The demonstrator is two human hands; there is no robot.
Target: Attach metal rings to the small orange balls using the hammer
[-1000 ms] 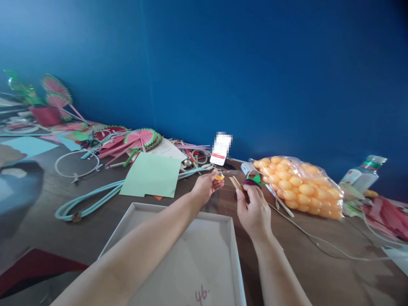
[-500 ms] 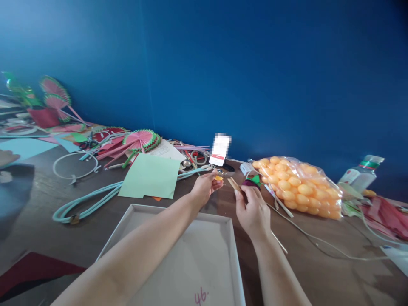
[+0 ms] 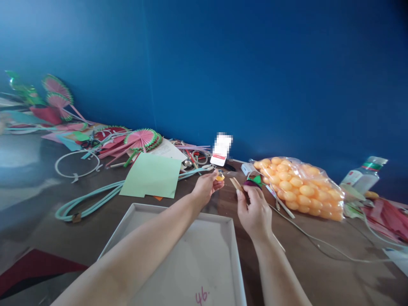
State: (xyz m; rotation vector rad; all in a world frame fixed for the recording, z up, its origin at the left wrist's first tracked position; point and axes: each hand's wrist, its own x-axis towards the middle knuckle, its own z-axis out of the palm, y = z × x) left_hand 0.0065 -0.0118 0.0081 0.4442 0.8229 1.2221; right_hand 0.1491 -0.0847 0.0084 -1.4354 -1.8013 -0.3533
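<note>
My left hand (image 3: pixel 208 187) is closed on a small yellow item with a shiny, silvery top (image 3: pixel 219 175), pinched between the fingertips; its exact kind I cannot make out. Just to the right, my right hand (image 3: pixel 255 210) grips a pale wooden piece with a split end (image 3: pixel 236 184), like wooden tweezers, tip pointing toward the left hand. A small gap separates the two held things. Beneath my left forearm lies a shallow white tray (image 3: pixel 236 255) marked "46". Beyond the right fingers sits a dark purple item with a green leaf shape (image 3: pixel 256 180).
A phone (image 3: pixel 219 151) leans near the blue wall. At right are a bag of orange balls (image 3: pixel 299 187), a white cable (image 3: pixel 318 242) and a bottle (image 3: pixel 363 174). Left are green paper (image 3: pixel 151 176), pale blue tubing (image 3: pixel 86 207) and pink paper fans (image 3: pixel 143 139). Another person's blurred hand (image 3: pixel 1 122) shows at the left edge.
My hands stay nearly in place, each keeping its hold. At the far left, the other person's hand and the light blue sheet have moved back toward the wall.
</note>
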